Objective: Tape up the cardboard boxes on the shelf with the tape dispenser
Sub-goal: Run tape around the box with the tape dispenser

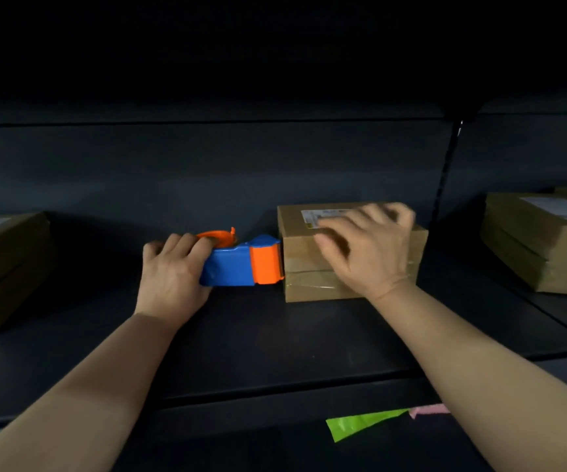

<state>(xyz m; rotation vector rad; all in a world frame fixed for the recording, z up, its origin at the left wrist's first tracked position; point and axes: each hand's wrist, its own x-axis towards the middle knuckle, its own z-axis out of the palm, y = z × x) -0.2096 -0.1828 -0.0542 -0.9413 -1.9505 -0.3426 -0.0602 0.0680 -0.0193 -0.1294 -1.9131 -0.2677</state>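
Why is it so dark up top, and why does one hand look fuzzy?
Head view: the light is dim and the top is nearly black; the right hand on the cardboard box is motion-blurred; the left hand and tape dispenser look sharper.

You're at a dim stockroom or packing rack, by the look of it. There's a dark metal shelf [275, 335] in front of you, a matching back panel [207, 165] behind, and a slotted upright [447, 178] dividing the bays on your right. Brown cardboard lines it: a left box [6, 253], a middle box [302, 253] with a printed shipping label [311, 217], and a stack of boxes [530, 253] in the next bay. A blue-and-orange tape dispenser [234, 267] is out on the shelf too, which is parcel-handling gear.
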